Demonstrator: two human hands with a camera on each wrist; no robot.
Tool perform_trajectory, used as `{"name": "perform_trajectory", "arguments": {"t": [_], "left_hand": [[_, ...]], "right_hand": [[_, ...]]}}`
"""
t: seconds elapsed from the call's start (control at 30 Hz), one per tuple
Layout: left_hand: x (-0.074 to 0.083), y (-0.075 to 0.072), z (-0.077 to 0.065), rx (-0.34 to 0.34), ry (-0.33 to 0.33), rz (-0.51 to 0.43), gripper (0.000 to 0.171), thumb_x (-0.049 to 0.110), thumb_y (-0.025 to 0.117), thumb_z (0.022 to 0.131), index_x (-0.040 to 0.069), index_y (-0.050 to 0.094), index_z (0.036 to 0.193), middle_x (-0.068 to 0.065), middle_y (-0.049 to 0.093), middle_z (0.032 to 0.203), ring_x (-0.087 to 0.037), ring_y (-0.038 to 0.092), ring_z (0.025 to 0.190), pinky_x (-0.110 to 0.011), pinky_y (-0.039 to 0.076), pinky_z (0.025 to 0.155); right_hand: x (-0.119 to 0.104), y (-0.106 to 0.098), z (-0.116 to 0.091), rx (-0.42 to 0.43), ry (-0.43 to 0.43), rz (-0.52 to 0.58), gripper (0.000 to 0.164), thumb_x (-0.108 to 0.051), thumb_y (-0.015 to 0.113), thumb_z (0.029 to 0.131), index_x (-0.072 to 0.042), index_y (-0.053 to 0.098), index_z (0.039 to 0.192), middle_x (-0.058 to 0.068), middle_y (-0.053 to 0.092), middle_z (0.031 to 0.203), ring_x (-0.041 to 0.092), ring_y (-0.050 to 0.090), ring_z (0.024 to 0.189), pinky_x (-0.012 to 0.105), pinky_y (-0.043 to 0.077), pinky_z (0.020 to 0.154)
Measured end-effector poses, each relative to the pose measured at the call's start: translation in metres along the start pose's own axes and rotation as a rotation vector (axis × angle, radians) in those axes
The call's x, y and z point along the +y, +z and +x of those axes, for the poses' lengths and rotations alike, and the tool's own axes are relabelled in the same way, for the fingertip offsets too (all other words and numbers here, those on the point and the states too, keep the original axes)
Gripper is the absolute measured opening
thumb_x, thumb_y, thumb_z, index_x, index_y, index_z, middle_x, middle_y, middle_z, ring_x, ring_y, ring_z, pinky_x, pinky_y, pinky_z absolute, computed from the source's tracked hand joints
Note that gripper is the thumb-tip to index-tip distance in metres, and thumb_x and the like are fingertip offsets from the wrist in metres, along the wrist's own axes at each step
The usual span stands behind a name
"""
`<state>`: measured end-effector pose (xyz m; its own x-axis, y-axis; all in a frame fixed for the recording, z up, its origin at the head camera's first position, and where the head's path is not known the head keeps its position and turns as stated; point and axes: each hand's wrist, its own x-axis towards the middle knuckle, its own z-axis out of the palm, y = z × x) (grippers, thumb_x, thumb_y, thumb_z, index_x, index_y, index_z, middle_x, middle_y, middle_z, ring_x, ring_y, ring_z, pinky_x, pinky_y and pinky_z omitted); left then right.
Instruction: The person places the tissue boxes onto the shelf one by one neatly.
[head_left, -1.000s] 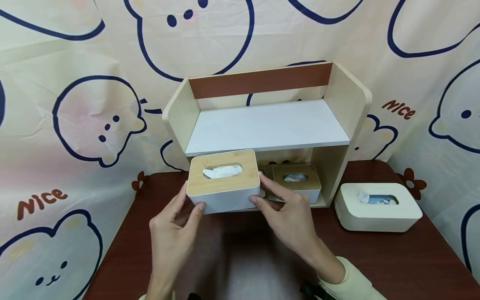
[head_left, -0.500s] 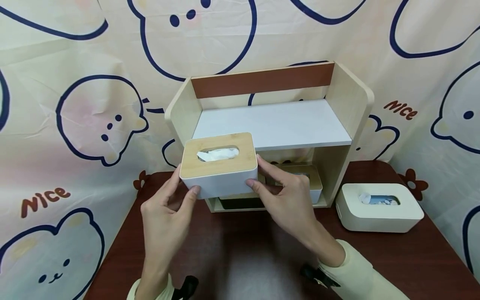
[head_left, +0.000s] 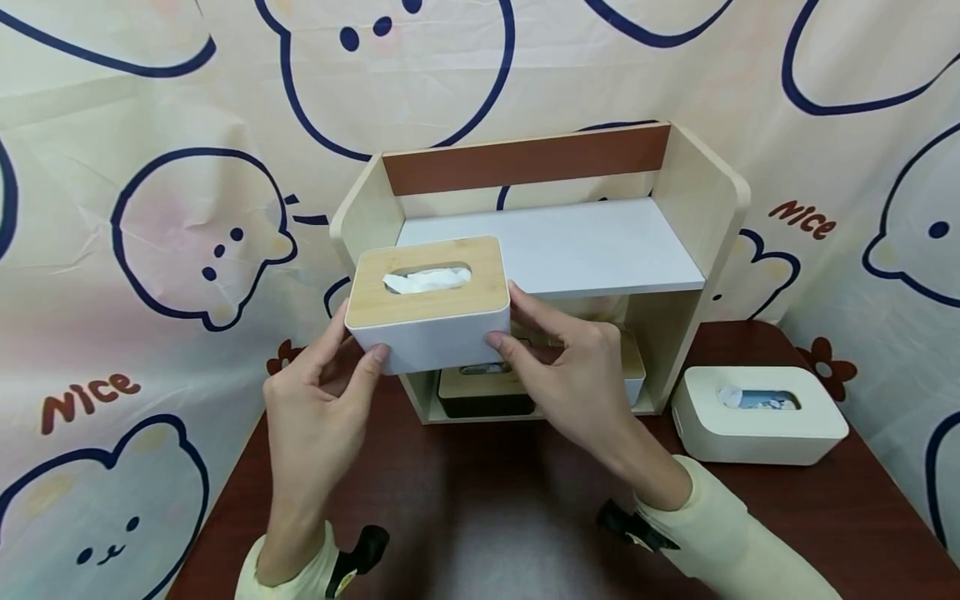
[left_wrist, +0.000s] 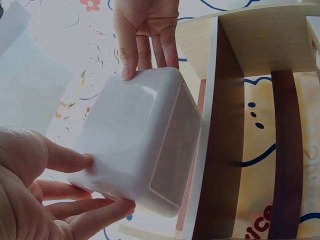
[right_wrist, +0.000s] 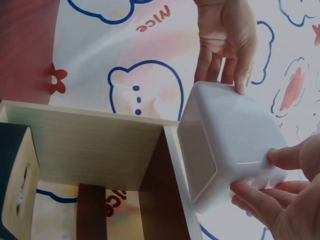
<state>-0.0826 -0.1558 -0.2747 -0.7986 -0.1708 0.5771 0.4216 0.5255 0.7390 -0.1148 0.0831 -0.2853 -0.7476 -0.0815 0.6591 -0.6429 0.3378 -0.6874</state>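
Observation:
A white tissue box [head_left: 431, 304] with a light wooden lid and tissue in its oval slot is held up between both hands, in front of the shelf's left half. My left hand [head_left: 318, 417] grips its left end, thumb on the front face. At the right end my right hand [head_left: 570, 375] grips it the same way, thumb in front and fingers behind. In the left wrist view the white box [left_wrist: 135, 130] stands close beside the shelf board's edge, with its underside showing. The right wrist view shows the box [right_wrist: 235, 135] between the hands too.
The two-tier shelf [head_left: 551, 246] has a white upper board. On its lower level sit a dark tissue box [head_left: 483, 392] with a wooden lid and a white one [head_left: 633, 371] partly behind my right hand. A cream tissue box [head_left: 757, 417] stands right on the brown table [head_left: 480, 517].
Both hands have raised the tissue box and moved it slightly left, from below the upper board's front edge to overlapping it. The dark box on the lower level has come into view.

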Motion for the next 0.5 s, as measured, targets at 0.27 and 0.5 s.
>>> {"name": "perform_trajectory", "arguments": {"t": [0.27, 0.5], "left_hand": [[0.001, 0.003, 0.018, 0.0, -0.015, -0.003, 0.062, 0.004, 0.077, 0.098, 0.018, 0.056, 0.156, -0.006, 0.066, 0.149, -0.03, 0.074, 0.123, -0.015, 0.057, 0.088], [-0.004, 0.014, 0.043, -0.019, 0.008, -0.013, 0.061, 0.006, 0.076, 0.1, 0.018, 0.056, 0.156, -0.002, 0.063, 0.153, -0.03, 0.073, 0.125, -0.033, 0.063, 0.09]], "right_hand": [[-0.001, 0.0, 0.017, -0.012, -0.009, 0.011, 0.059, -0.011, 0.084, 0.094, -0.005, 0.062, 0.148, 0.011, 0.066, 0.145, 0.02, 0.072, 0.124, 0.029, 0.065, 0.084], [0.005, 0.001, 0.039, 0.008, 0.019, -0.05, 0.059, -0.014, 0.084, 0.095, -0.006, 0.061, 0.149, 0.011, 0.066, 0.146, 0.022, 0.072, 0.125, 0.035, 0.066, 0.086]]}}
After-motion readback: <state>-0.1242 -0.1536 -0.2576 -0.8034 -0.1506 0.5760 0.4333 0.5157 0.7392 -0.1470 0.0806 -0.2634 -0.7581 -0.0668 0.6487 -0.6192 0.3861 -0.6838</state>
